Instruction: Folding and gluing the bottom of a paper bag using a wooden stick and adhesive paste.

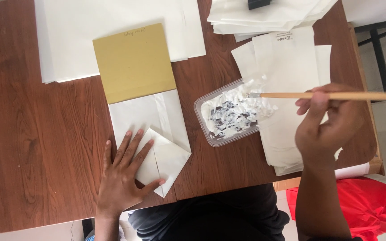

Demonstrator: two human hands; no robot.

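Note:
My left hand (123, 172) lies flat, fingers spread, on a folded white paper bag (157, 134) near the table's front edge. An ochre cardboard sheet (133, 62) covers the bag's far end. My right hand (327, 122) grips a long wooden brush handle (336, 95). The brush tip reaches into a clear plastic tub (231, 114) of white paste, which stands between my two hands.
A stack of white paper bags (291, 71) lies under and beside the tub at the right. Large white sheets (112, 31) cover the far left of the brown wooden table (36, 134). More white paper (269, 15) is piled at the far right. Red fabric (362, 205) lies below the table's right edge.

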